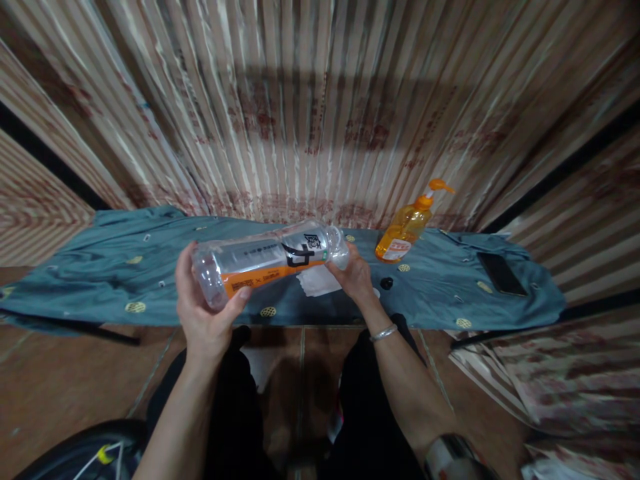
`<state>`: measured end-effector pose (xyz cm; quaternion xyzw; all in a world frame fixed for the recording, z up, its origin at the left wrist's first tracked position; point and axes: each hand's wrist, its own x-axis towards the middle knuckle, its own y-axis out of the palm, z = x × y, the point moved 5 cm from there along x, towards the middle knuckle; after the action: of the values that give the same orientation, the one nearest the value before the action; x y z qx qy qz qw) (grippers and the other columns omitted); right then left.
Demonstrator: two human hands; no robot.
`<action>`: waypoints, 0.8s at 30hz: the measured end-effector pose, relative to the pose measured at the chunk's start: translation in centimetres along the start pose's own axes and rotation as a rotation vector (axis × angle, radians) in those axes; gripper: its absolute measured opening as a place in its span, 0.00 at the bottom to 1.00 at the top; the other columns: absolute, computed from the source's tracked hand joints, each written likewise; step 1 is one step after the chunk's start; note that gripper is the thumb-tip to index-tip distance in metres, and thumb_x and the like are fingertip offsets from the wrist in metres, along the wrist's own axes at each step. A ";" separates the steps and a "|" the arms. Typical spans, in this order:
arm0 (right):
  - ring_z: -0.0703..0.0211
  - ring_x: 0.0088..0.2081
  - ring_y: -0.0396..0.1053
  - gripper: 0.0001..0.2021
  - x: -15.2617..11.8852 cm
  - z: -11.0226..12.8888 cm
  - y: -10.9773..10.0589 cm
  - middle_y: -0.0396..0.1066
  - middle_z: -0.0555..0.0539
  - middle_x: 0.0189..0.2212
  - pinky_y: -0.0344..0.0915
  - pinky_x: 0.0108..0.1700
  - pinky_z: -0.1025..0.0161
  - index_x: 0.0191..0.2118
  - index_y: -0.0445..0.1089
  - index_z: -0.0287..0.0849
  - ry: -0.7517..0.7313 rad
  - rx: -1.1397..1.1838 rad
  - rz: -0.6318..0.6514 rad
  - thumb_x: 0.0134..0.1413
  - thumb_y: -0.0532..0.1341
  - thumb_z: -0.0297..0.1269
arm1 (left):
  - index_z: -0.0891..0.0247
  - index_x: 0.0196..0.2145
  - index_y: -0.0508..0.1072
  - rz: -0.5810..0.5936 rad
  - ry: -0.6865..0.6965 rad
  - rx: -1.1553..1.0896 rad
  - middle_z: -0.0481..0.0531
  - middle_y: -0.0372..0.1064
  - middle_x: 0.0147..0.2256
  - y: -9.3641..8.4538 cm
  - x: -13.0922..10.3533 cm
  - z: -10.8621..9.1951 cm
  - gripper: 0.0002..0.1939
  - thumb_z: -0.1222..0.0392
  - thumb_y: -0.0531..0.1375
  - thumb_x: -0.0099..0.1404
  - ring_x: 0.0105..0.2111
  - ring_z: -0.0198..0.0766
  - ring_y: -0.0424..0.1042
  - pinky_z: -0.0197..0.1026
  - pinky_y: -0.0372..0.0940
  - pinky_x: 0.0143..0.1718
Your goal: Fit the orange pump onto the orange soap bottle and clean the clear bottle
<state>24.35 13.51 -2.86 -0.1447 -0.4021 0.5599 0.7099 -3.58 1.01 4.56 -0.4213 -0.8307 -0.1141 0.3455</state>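
Observation:
A clear plastic bottle (267, 257) with an orange and silver label lies sideways in the air between my hands, over the cloth. My left hand (205, 310) is wrapped round its base end, with the thumb on the label's lower edge. At the other end, my right hand (354, 270) grips near the neck; part of the fingers is hidden behind it. Below the neck end, a white tissue (319, 282) rests on the cloth. A small black cap (387, 283) sits just right of my right hand.
A blue-green patterned cloth (135, 267) covers the narrow table. Toward its back right stands an orange pump bottle (404, 230) with amber liquid. A black phone (501, 273) lies at the right end. Striped curtains (310, 120) hang behind, and a wheel (95, 450) is at lower left.

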 end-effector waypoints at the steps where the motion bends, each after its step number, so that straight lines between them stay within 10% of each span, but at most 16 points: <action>1: 0.43 0.52 0.79 0.28 0.0 0.0 -0.1 0.79 0.36 0.50 0.74 0.54 0.52 0.59 0.64 0.38 0.005 0.003 0.001 0.55 0.69 0.38 | 0.53 0.66 0.65 0.003 -0.003 0.002 0.55 0.66 0.62 0.1 0.0 0.0 0.45 0.43 0.73 0.54 0.59 0.52 0.69 0.53 0.65 0.63; 24: 0.44 0.50 0.80 0.29 0.4 -0.7 -0.2 0.81 0.37 0.47 0.74 0.52 0.54 0.60 0.63 0.39 0.056 0.003 0.005 0.55 0.69 0.40 | 0.54 0.67 0.61 0.036 -0.096 -0.004 0.58 0.64 0.64 1.3 0.0 1.0 0.46 0.40 0.70 0.55 0.62 0.54 0.66 0.55 0.61 0.66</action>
<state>25.03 13.93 -2.99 -0.1601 -0.3808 0.5581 0.7197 -3.06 2.32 3.66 -0.4420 -0.8383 -0.0891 0.3065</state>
